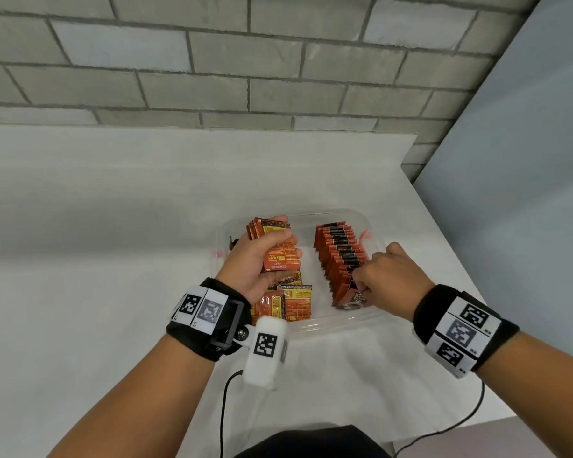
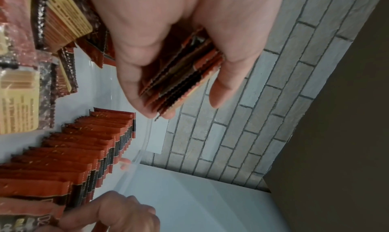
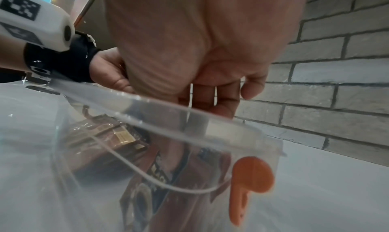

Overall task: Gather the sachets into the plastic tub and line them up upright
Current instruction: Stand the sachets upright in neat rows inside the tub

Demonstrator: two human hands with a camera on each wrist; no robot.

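A clear plastic tub sits on the white table. Along its right side, a row of red-and-black sachets stands upright. My right hand is at the near end of that row, its fingers curled over the nearest sachet and its thumb lifted away. My left hand hovers over the tub's left side and grips a stack of sachets, seen edge-on as the stack in the left wrist view. Several loose sachets lie flat in the near-left corner.
The tub carries orange clips on its walls. A grey brick wall rises behind the table, and a grey panel stands to the right. Black cables trail off my wrists over the near table edge.
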